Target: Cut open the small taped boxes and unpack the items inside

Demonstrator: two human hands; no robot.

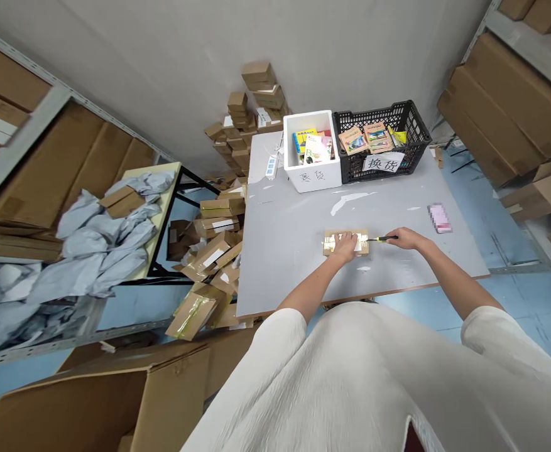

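I see my left hand [345, 247] open on a taped box [362, 247] right of centre, my right hand [405, 238] gripping a black-handled tool [382, 238].

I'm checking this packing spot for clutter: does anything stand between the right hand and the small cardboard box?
Only the slim tool that the right hand grips: it points at the near side end of the small cardboard box. Nothing else visible stands between them.
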